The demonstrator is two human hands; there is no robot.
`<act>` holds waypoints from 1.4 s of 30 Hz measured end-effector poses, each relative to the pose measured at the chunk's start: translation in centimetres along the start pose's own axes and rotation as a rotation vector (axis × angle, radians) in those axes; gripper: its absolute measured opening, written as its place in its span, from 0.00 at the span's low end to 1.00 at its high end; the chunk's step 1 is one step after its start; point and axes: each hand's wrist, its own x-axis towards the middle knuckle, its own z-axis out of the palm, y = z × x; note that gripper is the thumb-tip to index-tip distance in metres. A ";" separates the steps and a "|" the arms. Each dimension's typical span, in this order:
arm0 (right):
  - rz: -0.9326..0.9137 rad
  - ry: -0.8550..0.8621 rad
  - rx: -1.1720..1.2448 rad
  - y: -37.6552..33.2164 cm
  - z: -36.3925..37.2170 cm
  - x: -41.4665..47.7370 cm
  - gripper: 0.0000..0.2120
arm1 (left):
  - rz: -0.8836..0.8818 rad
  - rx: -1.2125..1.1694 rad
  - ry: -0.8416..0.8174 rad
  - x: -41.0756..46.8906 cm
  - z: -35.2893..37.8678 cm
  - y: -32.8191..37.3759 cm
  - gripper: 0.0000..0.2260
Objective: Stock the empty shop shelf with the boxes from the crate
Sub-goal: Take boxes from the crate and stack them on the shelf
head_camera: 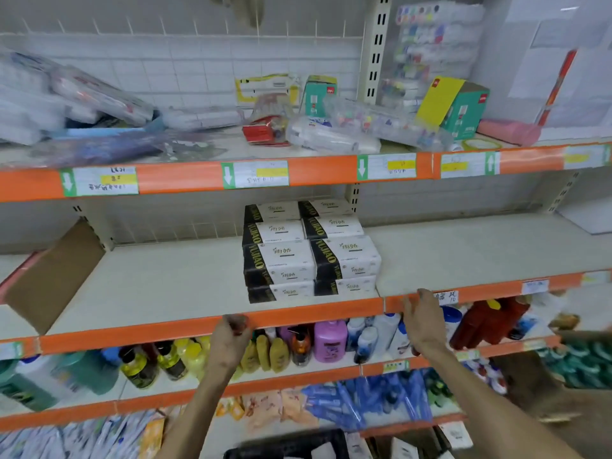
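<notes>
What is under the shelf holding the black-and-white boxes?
Yellow bottles and a purple bottle stand there. The orange shelf edge, left hand and right hand hide some tops.

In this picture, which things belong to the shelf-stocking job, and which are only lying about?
Job: black-and-white cardboard boxes stacked on the cream middle shelf; black plastic crate at the bottom; left hand and right hand near the shelf's orange edge.
Lying about: plastic-wrapped stationery packs on the top shelf; coloured plastic bottles below; brown cardboard sheet leaning at left.
</notes>
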 end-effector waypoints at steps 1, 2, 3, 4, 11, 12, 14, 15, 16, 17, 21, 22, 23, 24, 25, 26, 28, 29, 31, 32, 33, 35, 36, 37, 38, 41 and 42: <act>-0.013 0.022 -0.047 1.2 0.5 -1.1 0.21 | 0.011 0.047 -0.039 -0.7 0.6 -1.2 0.06; -0.049 0.031 -0.103 2.2 1.1 -2.0 0.19 | 0.023 0.096 -0.099 -1.0 1.3 -2.0 0.05; -0.090 0.018 -0.166 3.0 1.8 -3.3 0.18 | 0.024 0.142 -0.178 -1.5 2.2 -3.1 0.04; -0.140 -0.001 -0.215 3.5 2.3 -4.5 0.17 | 0.029 0.176 -0.254 -2.0 2.9 -3.6 0.04; -0.389 -0.337 -0.429 6.4 4.9 -12.3 0.19 | -0.097 0.286 -0.533 -7.8 6.9 -8.8 0.13; -0.396 -0.364 -0.447 6.8 4.9 -13.1 0.20 | -0.120 0.300 -0.564 -8.3 7.2 -9.5 0.11; -0.370 -0.422 -0.469 8.1 4.9 -14.2 0.20 | -0.227 0.264 -0.608 -8.6 7.8 -11.8 0.06; -0.351 -0.451 -0.475 8.9 5.0 -14.5 0.21 | -0.304 0.209 -0.614 -8.1 8.6 -14.4 0.08; -0.325 -0.484 -0.479 9.8 5.2 -15.0 0.22 | -0.368 0.196 -0.609 -8.4 9.0 -15.6 0.11; -0.308 -0.509 -0.480 10.7 5.4 -15.4 0.22 | -0.414 0.169 -0.590 -9.4 8.8 -15.8 0.11; -0.244 -0.640 -0.447 14.9 7.5 -17.2 0.20 | -0.474 0.281 -0.535 -14.7 8.8 -15.3 0.09; -0.219 -0.685 -0.442 16.1 8.5 -17.7 0.20 | -0.453 0.347 -0.541 -15.6 9.3 -16.5 0.07; -0.195 -0.728 -0.435 17.5 9.7 -18.2 0.22 | -0.451 0.411 -0.548 -16.5 9.8 -17.8 0.07; -0.166 -0.763 -0.425 18.9 10.9 -18.8 0.24 | -0.472 0.429 -0.557 -17.4 10.6 -19.9 0.07; -0.133 -0.785 -0.410 20.6 12.4 -19.6 0.26 | -0.501 0.434 -0.571 -18.2 11.2 -21.8 0.09; -0.107 -0.801 -0.406 22.3 14.0 -20.1 0.29 | -0.520 0.444 -0.569 -18.8 12.0 -23.6 0.10; -0.055 -0.842 -0.398 25.5 17.4 -21.0 0.29 | -0.571 0.456 -0.531 -19.6 13.9 -28.3 0.05; -0.042 -0.857 -0.387 27.2 19.6 -21.2 0.28 | -0.596 0.478 -0.523 -19.7 15.2 -31.1 0.07; -0.016 -0.874 -0.368 30.8 24.5 -21.3 0.24 | -0.626 0.509 -0.541 -19.2 18.0 -36.3 0.09; -0.029 -0.875 -0.354 32.7 27.4 -21.2 0.23 | -0.648 0.505 -0.554 -18.7 19.7 -39.2 0.08; -0.051 -0.882 -0.348 34.4 30.1 -21.2 0.22 | -0.679 0.503 -0.558 -18.3 21.5 -41.9 0.07; -0.088 -0.898 -0.347 37.6 35.5 -21.2 0.22 | -0.734 0.502 -0.542 -17.4 25.2 -47.0 0.04; -0.109 -0.901 -0.352 39.1 38.1 -21.1 0.22 | -0.746 0.484 -0.540 -16.9 27.1 -49.4 0.02; -0.129 -0.900 -0.359 40.6 40.6 -20.9 0.22 | -0.753 0.465 -0.561 -16.4 29.1 -51.8 0.03; -0.147 -0.897 -0.364 41.9 43.1 -20.9 0.23 | -0.764 0.448 -0.566 -15.9 31.0 -53.8 0.03; -0.213 -0.925 -0.425 44.9 48.7 -20.9 0.25 | -0.840 0.367 -0.518 -14.2 35.4 -59.5 0.08; -0.262 -0.924 -0.458 45.9 50.2 -20.9 0.24 | -0.873 0.350 -0.488 -13.7 36.4 -61.1 0.14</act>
